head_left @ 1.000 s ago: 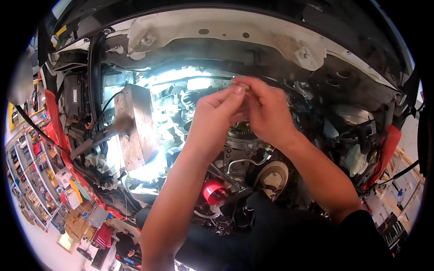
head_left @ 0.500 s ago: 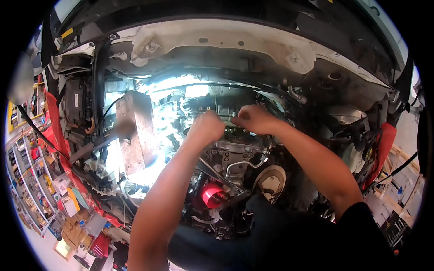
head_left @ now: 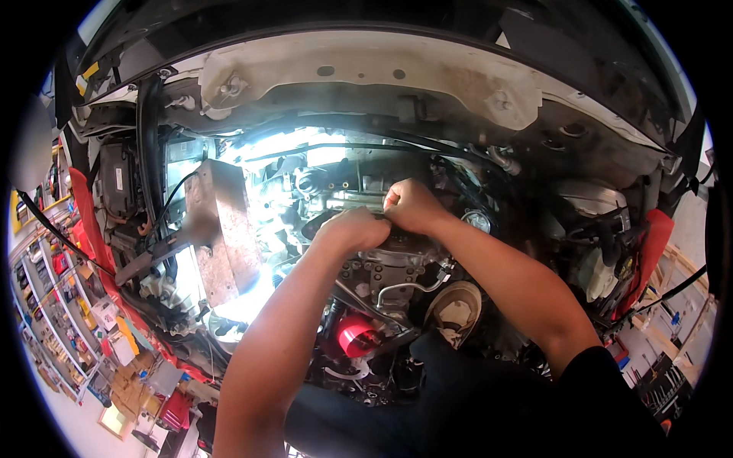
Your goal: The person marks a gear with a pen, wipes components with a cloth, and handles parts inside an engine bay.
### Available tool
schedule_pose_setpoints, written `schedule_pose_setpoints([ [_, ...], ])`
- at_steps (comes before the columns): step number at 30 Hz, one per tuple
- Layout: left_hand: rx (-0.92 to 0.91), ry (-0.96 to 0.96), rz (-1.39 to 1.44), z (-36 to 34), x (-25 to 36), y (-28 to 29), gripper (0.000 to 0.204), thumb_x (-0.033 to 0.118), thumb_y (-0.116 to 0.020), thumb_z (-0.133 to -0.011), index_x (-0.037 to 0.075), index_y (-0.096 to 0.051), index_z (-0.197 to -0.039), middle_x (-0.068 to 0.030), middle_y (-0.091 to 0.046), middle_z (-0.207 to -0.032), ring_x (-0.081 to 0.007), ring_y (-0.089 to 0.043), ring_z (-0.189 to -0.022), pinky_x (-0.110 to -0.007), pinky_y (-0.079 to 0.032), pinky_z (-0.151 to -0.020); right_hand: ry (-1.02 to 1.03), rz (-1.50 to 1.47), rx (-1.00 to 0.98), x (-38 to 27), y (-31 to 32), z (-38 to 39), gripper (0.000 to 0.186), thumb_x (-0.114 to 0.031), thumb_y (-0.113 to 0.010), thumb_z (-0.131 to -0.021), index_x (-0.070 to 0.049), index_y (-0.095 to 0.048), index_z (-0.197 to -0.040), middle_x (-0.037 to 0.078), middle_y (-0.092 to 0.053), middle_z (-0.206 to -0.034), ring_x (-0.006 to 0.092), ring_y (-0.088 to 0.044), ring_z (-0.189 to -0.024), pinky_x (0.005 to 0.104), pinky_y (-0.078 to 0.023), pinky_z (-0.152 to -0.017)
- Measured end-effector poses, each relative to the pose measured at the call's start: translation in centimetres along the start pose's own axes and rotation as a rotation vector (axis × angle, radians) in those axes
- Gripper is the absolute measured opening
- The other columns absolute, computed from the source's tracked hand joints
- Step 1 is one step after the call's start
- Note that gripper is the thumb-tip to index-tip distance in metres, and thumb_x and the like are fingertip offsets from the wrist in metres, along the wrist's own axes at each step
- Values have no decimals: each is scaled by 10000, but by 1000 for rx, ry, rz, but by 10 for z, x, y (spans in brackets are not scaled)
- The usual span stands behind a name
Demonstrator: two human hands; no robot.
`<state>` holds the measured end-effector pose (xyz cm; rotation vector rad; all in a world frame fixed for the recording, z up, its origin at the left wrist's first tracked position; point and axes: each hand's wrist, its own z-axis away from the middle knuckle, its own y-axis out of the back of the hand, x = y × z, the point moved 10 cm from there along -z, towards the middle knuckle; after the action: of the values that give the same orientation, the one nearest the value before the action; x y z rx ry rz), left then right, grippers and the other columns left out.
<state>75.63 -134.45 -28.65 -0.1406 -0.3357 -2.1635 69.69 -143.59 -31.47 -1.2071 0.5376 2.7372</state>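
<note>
Both my hands work close together over a car engine (head_left: pixel 378 278) in an uncovered engine bay. My left hand (head_left: pixel 355 230) is curled with its back to me, low over the top of the engine; its fingertips are hidden. Just right of it and slightly farther back, my right hand (head_left: pixel 412 208) is closed, with thumb and fingers drawn together. Whatever the fingers of either hand hold is hidden or too small to make out. Below the hands run a bent metal pipe (head_left: pixel 408 287) and a bright red round part (head_left: pixel 357 336).
A worn metal box-shaped piece (head_left: pixel 221 229) stands left of the engine beside a glaring work light. Red covers line the left fender (head_left: pixel 95 217) and the right fender (head_left: pixel 649 256). Crowded shelves (head_left: pixel 57 320) stand at far left, and a tool tray (head_left: pixel 664 389) lies at lower right.
My right hand has moved slightly left, closer to my left hand, and its fingers have drawn in. My left hand has shifted a little right and lower. The view has shifted slightly.
</note>
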Motion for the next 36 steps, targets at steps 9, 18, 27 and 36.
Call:
schedule_pose_setpoints([
  [9, -63, -36, 352, 12, 16, 18, 636, 495, -466, -889, -77, -643, -1102, -255, -668, -1063, -356, -636, -1016, -418, -453, -908, 53, -2, 202, -16, 38, -8, 117, -117, -634, -744, -12, -665, -784, 149, -678, -750, 233, -658, -699, 344, -504, -651],
  [18, 53, 25, 467, 1, -10, 20, 600, 466, -641, -836, -133, -666, -834, -135, -644, -769, -183, -561, -737, -360, -462, -702, 88, -126, 53, -13, 24, -14, 128, -101, -612, -773, 7, -661, -820, 127, -673, -748, 194, -645, -702, 320, -490, -651],
  [27, 219, -161, 516, 52, 8, 60, 484, 403, -644, -853, -79, -674, -890, -128, -635, -679, -163, -589, -653, -332, -469, -630, 215, -127, 196, -88, 64, 27, 125, -61, -544, -843, -4, -636, -904, 94, -658, -777, 121, -611, -704, 286, -476, -645],
  [36, 957, -337, 444, 186, 26, 87, 322, 299, -700, -825, 10, -596, -920, -180, -624, -791, -356, -622, -732, -427, -480, -656, 766, -78, 459, -191, 92, 131, 220, 11, -624, -820, -18, -640, -1038, 110, -635, -687, 244, -605, -558, 299, -463, -513],
])
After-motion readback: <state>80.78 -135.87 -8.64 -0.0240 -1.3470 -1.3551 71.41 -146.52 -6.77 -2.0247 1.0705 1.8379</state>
